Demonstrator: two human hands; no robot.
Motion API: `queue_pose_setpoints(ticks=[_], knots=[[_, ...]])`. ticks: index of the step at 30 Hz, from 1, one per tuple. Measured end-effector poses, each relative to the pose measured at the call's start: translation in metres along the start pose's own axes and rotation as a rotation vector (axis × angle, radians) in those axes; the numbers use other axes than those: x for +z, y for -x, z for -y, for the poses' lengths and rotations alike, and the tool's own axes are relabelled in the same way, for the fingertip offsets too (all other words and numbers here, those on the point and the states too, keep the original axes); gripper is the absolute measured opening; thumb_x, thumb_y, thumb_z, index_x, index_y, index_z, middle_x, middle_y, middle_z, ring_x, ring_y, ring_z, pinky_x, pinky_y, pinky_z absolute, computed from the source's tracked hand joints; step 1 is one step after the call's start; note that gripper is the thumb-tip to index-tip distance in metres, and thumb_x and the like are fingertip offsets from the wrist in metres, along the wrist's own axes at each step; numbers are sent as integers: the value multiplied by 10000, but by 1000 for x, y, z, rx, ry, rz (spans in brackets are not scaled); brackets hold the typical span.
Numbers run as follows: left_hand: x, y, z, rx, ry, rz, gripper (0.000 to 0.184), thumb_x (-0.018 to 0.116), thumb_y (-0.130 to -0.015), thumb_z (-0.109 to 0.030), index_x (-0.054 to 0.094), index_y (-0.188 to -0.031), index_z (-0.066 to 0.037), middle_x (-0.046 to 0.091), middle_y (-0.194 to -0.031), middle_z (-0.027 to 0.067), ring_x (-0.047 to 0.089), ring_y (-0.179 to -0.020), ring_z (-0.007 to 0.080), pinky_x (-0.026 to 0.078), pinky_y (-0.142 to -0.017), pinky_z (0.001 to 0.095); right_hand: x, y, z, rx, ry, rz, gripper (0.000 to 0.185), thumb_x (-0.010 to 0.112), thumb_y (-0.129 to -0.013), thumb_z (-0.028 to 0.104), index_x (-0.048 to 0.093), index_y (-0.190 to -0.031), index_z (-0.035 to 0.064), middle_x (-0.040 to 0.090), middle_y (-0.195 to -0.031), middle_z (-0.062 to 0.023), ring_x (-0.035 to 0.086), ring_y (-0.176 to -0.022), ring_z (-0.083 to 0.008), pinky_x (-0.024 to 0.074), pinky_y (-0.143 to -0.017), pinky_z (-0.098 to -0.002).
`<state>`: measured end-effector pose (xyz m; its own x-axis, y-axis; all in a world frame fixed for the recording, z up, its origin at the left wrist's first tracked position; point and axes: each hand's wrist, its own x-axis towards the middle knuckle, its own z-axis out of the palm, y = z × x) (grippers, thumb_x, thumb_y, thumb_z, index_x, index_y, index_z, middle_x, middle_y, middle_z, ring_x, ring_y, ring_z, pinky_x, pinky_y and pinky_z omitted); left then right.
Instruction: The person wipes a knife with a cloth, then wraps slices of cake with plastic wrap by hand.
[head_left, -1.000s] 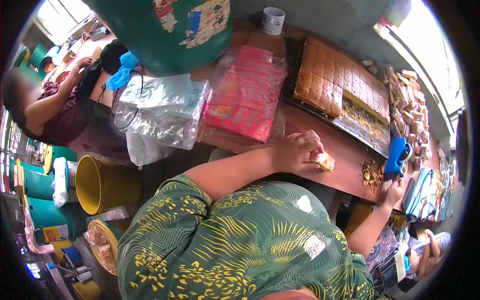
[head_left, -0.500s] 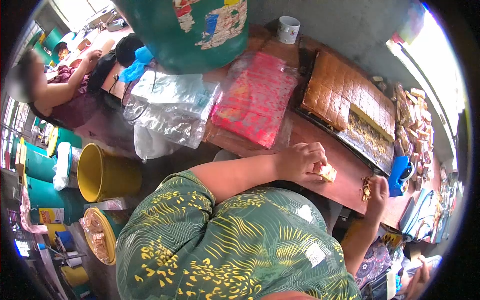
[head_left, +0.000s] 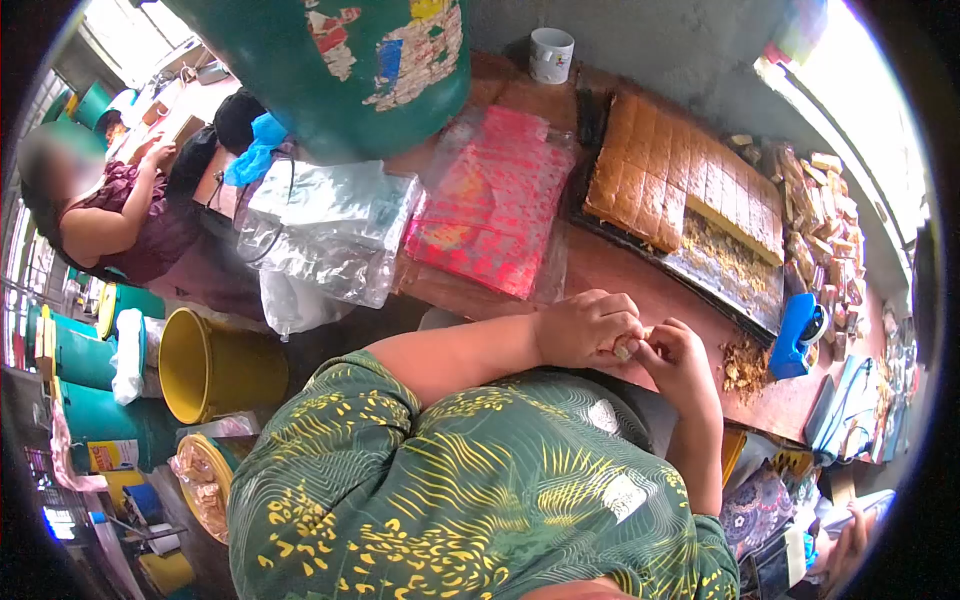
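Observation:
My left hand [head_left: 592, 328] is closed around a small piece of cake [head_left: 625, 349], mostly hidden by my fingers at the table's front edge. The fingertips of my right hand [head_left: 680, 362] pinch at the right side of that piece, meeting my left fingers. Beyond my hands, a brown sheet cake [head_left: 650, 170] cut into bars lies in a dark tray [head_left: 715, 290], its near right part bare except for crumbs. To the right of my right hand is a heap of cake crumbs [head_left: 745, 368], beside a blue tape dispenser [head_left: 797, 338].
Pink printed plastic sheets [head_left: 495, 200] and clear plastic bags [head_left: 330, 230] lie left on the table. A big green drum [head_left: 340, 90] and a white mug [head_left: 551, 56] stand behind. Wrapped bars [head_left: 825, 220] are piled right. Another person [head_left: 110, 210] sits at far left.
My right hand has moved left from beside the crumbs to meet my left hand at the cake piece. The crumb heap is now uncovered, and the view has shifted slightly.

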<state>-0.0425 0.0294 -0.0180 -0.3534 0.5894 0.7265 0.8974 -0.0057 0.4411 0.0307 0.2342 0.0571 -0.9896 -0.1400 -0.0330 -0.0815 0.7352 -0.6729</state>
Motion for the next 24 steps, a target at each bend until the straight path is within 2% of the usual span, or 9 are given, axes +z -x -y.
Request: queue_pose_setpoints(ticks=[5,9,14,15,16,19,20,21,24], knots=[[-1,-3,0,-33,54,18,318,810,-813,-256,644,-1056,-137,606,-1049,80,653,-953,288,558,-825,433,-7,14,-47,110,181,-163,315,865,-782,132,582,-763,-4,520,-782,-76,468,-637,-192,390,-568,-353],[-1,-3,-1,-52,131,4,334,824,-818,-278,652,-1067,-138,617,-1039,86,659,-946,298,560,-814,431,9,12,-5,-318,86,-256,364,882,-692,109,540,-790,29,639,-957,-96,605,-886,-284,488,-771,-417],[-5,-5,-2,-131,195,31,343,841,-835,-298,668,-1073,-122,645,-1067,111,656,-961,327,544,-852,432,-33,3,2,-219,150,201,298,863,-656,91,589,-770,58,667,-879,-96,618,-893,-345,487,-841,-431],[-10,-6,-1,-115,123,22,349,838,-838,-296,666,-1083,-115,646,-1085,116,650,-989,330,534,-879,437,-50,-3,-13,-369,187,157,191,790,-687,31,620,-764,73,645,-777,-86,626,-786,-313,498,-752,-408],[-21,-6,0,-98,49,8,356,835,-841,-295,665,-1092,-109,648,-1103,120,644,-1017,333,524,-905,441,-68,-8,-27,-188,74,44,169,739,-710,-27,621,-780,71,643,-787,-106,619,-756,-297,496,-723,-384],[-73,-7,19,-116,-167,-40,360,807,-868,-289,652,-1135,-103,645,-1154,131,613,-1118,337,481,-995,464,-131,-22,-2,-295,343,-1030,198,790,-871,94,621,-949,30,697,-1020,-111,669,-968,-242,540,-884,-380],[-93,-9,27,-188,-272,-112,367,809,-856,-291,655,-1131,-104,648,-1158,111,607,-1132,328,468,-1009,453,-146,-17,4,-242,523,-1092,246,820,-866,99,615,-990,42,684,-1093,-125,658,-1001,-264,530,-924,-411],[-112,-11,34,-264,-379,-185,373,811,-843,-293,657,-1127,-106,651,-1162,92,602,-1147,319,456,-1023,442,-151,-25,2,-318,287,-1103,264,837,-837,86,623,-988,54,687,-1085,-111,652,-1029,-267,517,-947,-410],[-152,10,67,-487,-614,-184,421,838,-803,-388,673,-1067,-105,631,-1183,90,581,-1178,309,427,-1056,459,-124,-44,8,-270,285,-764,297,839,-816,119,647,-1035,59,682,-1090,-133,636,-1094,-305,503,-975,-404]])
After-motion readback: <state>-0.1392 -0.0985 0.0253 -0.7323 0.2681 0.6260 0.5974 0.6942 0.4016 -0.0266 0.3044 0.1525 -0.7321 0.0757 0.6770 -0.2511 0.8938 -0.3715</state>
